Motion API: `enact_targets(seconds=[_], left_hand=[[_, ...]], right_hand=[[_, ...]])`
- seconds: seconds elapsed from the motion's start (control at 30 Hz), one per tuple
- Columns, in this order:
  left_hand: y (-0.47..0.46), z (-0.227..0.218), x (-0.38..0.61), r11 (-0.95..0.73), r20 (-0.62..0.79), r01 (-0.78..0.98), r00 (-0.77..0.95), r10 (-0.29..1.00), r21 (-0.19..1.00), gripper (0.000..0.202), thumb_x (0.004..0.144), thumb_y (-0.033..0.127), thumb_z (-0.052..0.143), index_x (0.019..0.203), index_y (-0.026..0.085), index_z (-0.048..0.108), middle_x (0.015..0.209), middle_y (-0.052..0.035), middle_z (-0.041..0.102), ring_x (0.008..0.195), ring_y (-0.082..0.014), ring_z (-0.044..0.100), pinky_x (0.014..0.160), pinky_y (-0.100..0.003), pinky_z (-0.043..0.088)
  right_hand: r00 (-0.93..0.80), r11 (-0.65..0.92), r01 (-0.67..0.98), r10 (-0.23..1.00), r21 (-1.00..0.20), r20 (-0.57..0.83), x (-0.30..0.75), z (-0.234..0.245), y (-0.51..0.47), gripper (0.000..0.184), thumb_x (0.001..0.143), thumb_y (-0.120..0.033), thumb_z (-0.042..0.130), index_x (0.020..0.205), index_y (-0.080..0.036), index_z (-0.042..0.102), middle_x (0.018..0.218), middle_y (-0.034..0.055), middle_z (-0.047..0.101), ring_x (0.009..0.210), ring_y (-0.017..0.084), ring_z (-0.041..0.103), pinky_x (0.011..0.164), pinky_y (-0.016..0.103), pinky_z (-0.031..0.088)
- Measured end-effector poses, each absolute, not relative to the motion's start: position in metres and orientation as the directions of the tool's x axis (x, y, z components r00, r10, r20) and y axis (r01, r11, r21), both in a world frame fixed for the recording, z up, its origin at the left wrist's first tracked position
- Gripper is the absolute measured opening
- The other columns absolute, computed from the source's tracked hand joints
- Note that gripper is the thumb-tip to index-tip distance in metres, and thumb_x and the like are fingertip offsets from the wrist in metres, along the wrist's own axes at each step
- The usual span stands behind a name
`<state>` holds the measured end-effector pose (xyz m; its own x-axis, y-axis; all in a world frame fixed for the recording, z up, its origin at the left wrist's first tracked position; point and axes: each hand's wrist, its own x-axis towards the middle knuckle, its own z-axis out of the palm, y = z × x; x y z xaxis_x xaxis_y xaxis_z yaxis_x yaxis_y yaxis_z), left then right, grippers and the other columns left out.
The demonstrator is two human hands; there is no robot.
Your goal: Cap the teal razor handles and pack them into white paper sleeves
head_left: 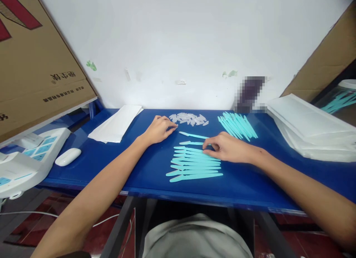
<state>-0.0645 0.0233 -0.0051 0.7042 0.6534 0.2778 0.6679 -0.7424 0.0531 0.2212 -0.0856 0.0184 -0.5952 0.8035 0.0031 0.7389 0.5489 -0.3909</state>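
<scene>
Teal eyebrow razors [194, 166] lie side by side in a row on the blue table, blade ends to the left. Two more razors lie a little apart above the row. My right hand [226, 147] is closed, its thumb and forefinger pinching the handle of the lower one, a teal razor [191, 143]. At the left edge of a pile of small translucent white blade caps [190, 119], my left hand [158, 130] is closed with fingertips together. Whatever it pinches is too small to make out.
Another heap of teal razors [237, 125] lies at the back right. White packets [314, 124] are stacked at the right, and white paper sheets [116, 124] at the left. A white earbud-like case [68, 156] sits beside a white scale [41, 150]. Cardboard [41, 65] leans at left.
</scene>
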Motion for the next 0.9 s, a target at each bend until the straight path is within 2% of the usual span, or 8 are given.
enact_targets(seconds=[0.13, 0.27, 0.37, 0.47, 0.57, 0.67, 0.77, 0.9], left_hand=[[0.024, -0.004, -0.068, -0.713, 0.265, 0.7, 0.682, 0.681, 0.031, 0.029, 0.1, 0.032, 0.05, 0.112, 0.02, 0.074, 0.112, -0.0075, 0.076, 0.108, -0.0277, 0.063, 0.093, -0.043, 0.037], [0.025, -0.002, -0.07, -0.7, 0.221, 0.714, 0.686, 0.693, -0.017, 0.032, 0.1, 0.028, 0.047, 0.116, 0.019, 0.073, 0.112, -0.0087, 0.074, 0.104, -0.0268, 0.065, 0.088, -0.04, 0.04], [0.023, 0.003, -0.074, -0.703, 0.174, 0.707, 0.705, 0.688, -0.085, 0.032, 0.097, 0.025, 0.048, 0.113, 0.02, 0.074, 0.111, -0.0091, 0.073, 0.101, -0.0257, 0.066, 0.087, -0.039, 0.041], [0.019, 0.008, -0.077, -0.691, 0.167, 0.715, 0.698, 0.696, -0.11, 0.029, 0.092, 0.023, 0.051, 0.105, 0.018, 0.076, 0.105, -0.0088, 0.075, 0.095, -0.0248, 0.067, 0.084, -0.038, 0.043], [0.014, 0.012, -0.077, -0.717, 0.211, 0.697, 0.704, 0.678, -0.022, 0.026, 0.09, 0.027, 0.053, 0.097, 0.018, 0.077, 0.1, -0.0077, 0.075, 0.091, -0.0235, 0.066, 0.08, -0.035, 0.045], [0.008, 0.014, -0.076, -0.763, 0.235, 0.625, 0.727, 0.646, 0.165, 0.023, 0.086, 0.031, 0.058, 0.089, 0.019, 0.077, 0.093, -0.0056, 0.075, 0.085, -0.0204, 0.066, 0.077, -0.033, 0.047], [0.002, 0.015, -0.074, -0.761, 0.177, 0.546, 0.759, 0.626, 0.35, 0.02, 0.083, 0.033, 0.063, 0.083, 0.019, 0.078, 0.085, -0.0043, 0.075, 0.072, -0.0159, 0.063, 0.069, -0.029, 0.048], [-0.002, 0.015, -0.071, -0.725, 0.097, 0.514, 0.782, 0.616, 0.459, 0.023, 0.085, 0.038, 0.068, 0.083, 0.019, 0.08, 0.08, -0.0042, 0.075, 0.066, -0.014, 0.059, 0.062, -0.028, 0.045]], right_hand=[[-0.609, 0.579, 0.73, 0.792, -0.364, 0.039, 0.223, 0.02, -0.085, 0.028, 0.093, -0.034, 0.055, 0.094, -0.016, 0.076, 0.061, -0.0002, 0.058, 0.052, 0.012, 0.048, 0.057, 0.028, 0.035], [-0.627, 0.625, 0.745, 0.775, -0.233, 0.074, 0.228, 0.019, -0.083, 0.025, 0.093, -0.028, 0.055, 0.089, -0.017, 0.077, 0.084, 0.0055, 0.067, 0.06, 0.013, 0.052, 0.058, 0.029, 0.034], [-0.645, 0.652, 0.753, 0.758, -0.093, 0.093, 0.229, 0.016, -0.081, 0.027, 0.095, -0.025, 0.052, 0.082, -0.017, 0.075, 0.082, 0.0063, 0.066, 0.065, 0.016, 0.052, 0.063, 0.031, 0.033], [-0.676, 0.684, 0.73, 0.719, 0.012, 0.162, 0.226, 0.012, -0.078, 0.031, 0.096, -0.022, 0.05, 0.075, -0.017, 0.073, 0.075, 0.0076, 0.066, 0.078, 0.022, 0.054, 0.075, 0.036, 0.034], [-0.669, 0.682, 0.731, 0.715, 0.01, 0.205, 0.224, 0.01, -0.076, 0.027, 0.093, -0.02, 0.052, 0.076, -0.018, 0.073, 0.071, 0.0076, 0.067, 0.083, 0.024, 0.054, 0.083, 0.039, 0.032], [-0.645, 0.664, 0.745, 0.741, -0.062, 0.19, 0.225, 0.01, -0.075, 0.021, 0.088, -0.019, 0.054, 0.077, -0.018, 0.071, 0.072, 0.0058, 0.069, 0.076, 0.021, 0.055, 0.085, 0.039, 0.034], [-0.612, 0.631, 0.759, 0.776, -0.162, 0.154, 0.231, 0.013, -0.076, 0.015, 0.085, -0.021, 0.055, 0.076, -0.019, 0.068, 0.07, 0.0033, 0.067, 0.066, 0.018, 0.053, 0.077, 0.035, 0.037], [-0.583, 0.594, 0.76, 0.802, -0.262, 0.129, 0.239, 0.02, -0.078, 0.014, 0.089, -0.025, 0.051, 0.083, -0.02, 0.062, 0.081, 0.0044, 0.066, 0.068, 0.018, 0.055, 0.065, 0.03, 0.037]])
